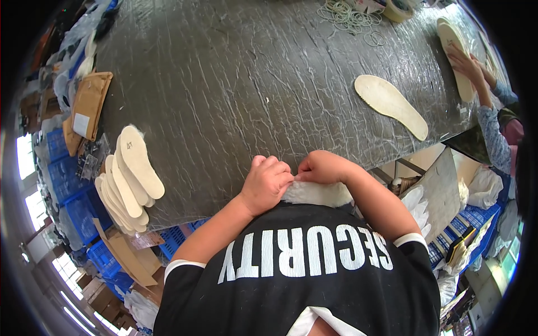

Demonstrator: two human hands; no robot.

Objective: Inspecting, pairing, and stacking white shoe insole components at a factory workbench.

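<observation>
Close against my body at the table's near edge is a fluffy white fleece insole (pixel 318 194), its lower part tucked in front of my black shirt. My left hand (pixel 268 183) is closed at its left end, with fingers curled. My right hand (pixel 324 167) pinches the top edge, thumb and finger meeting the left fingertips. The exact grip is partly hidden behind the fingers. A single cream insole (pixel 391 105) with a serrated edge lies flat to the right. At the left, several insoles are fanned in an overlapping pile (pixel 134 162), the top one bearing a small dark mark.
A dark, wrinkled plastic-covered table (pixel 224 84) stretches ahead. Rubber bands (pixel 353 19) and a tape roll (pixel 398 10) lie at the far side. Brown paper packaging (pixel 91 105) sits at the left edge. Another person's hands (pixel 468 64) touch insoles at far right. Blue crates (pixel 84 210) stand below left.
</observation>
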